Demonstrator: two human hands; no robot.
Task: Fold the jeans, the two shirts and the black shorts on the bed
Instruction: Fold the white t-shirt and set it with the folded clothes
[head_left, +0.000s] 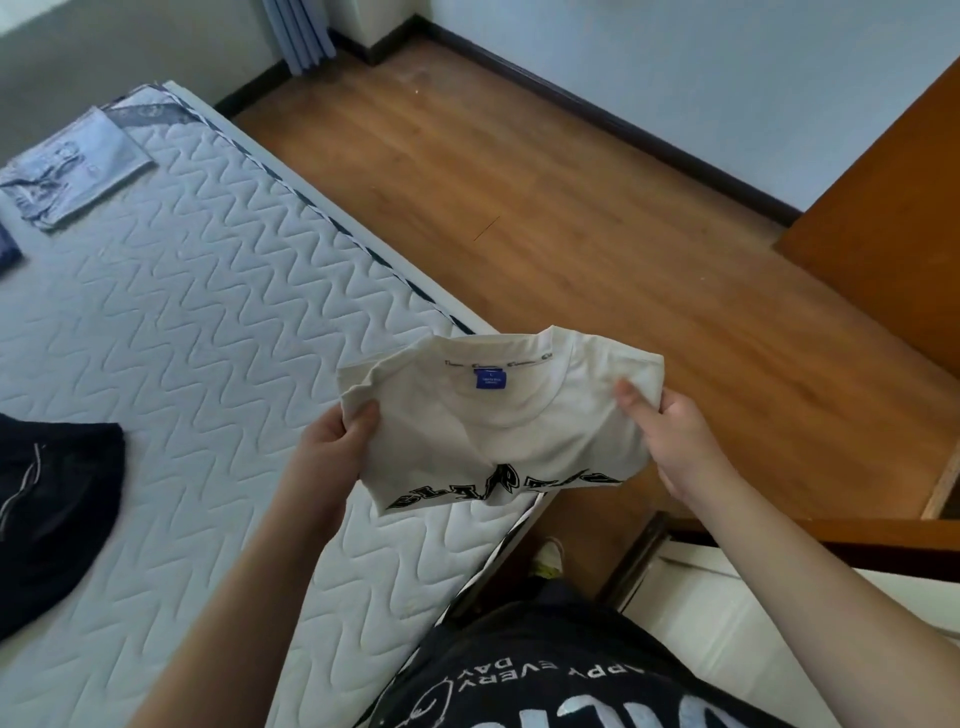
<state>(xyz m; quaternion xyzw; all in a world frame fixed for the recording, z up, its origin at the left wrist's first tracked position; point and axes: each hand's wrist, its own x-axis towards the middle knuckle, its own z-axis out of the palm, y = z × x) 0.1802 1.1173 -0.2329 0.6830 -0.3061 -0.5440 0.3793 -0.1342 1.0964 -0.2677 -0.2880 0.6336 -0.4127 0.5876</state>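
Note:
I hold a folded cream shirt (498, 426) with a blue neck label and black lettering in the air over the bed's near right corner. My left hand (332, 441) grips its left edge and my right hand (670, 426) pinches its right edge. Folded light-blue jeans (72, 166) lie at the far left of the white quilted mattress (197, 322). A black garment with a white stripe, likely the shorts (52, 509), lies unfolded at the left edge. A dark blue piece of cloth (8, 249) peeks in at the far left.
A wooden floor (545, 208) runs along the right side of the bed. A brown wooden panel (893, 234) stands at the right, with a white surface (753, 613) below it. A blue curtain (298, 31) hangs at the back.

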